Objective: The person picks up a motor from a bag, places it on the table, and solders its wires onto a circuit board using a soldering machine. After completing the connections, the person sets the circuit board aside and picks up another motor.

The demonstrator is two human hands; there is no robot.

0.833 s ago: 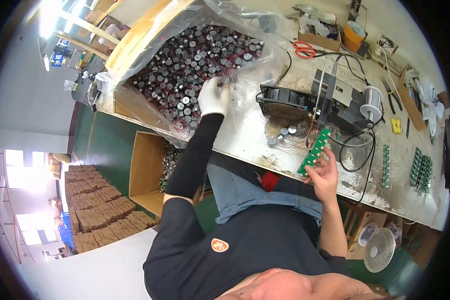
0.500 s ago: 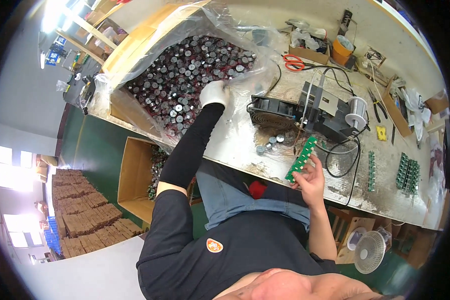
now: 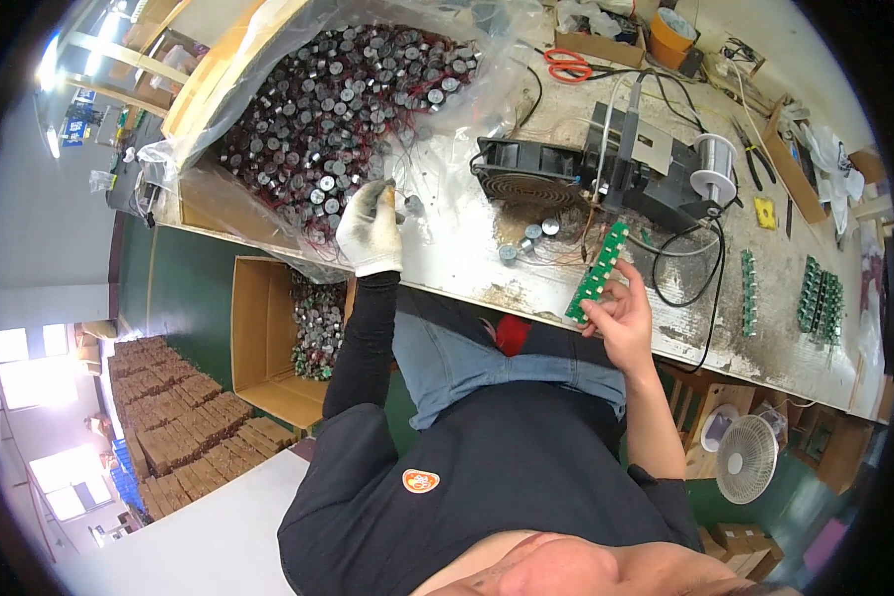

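My left hand (image 3: 371,226), in a white glove, is closed around a small round metal part with thin wires, at the near edge of a big heap of such parts (image 3: 338,99) lying in a clear plastic bag. My right hand (image 3: 624,316), bare, holds a long green circuit board strip (image 3: 598,270) upright over the bench's front edge. A few loose round parts (image 3: 526,241) lie on the bench between my hands.
A black fan (image 3: 531,179), a soldering station (image 3: 656,169) with a solder spool (image 3: 713,169), red scissors (image 3: 569,65) and more green boards (image 3: 819,293) crowd the worn bench. A cardboard box (image 3: 268,338) of parts stands under it; a white floor fan (image 3: 747,459) stands at right.
My left hand has drawn back from the heap toward the bench's front edge, closed on a part. My right hand still holds the green board strip.
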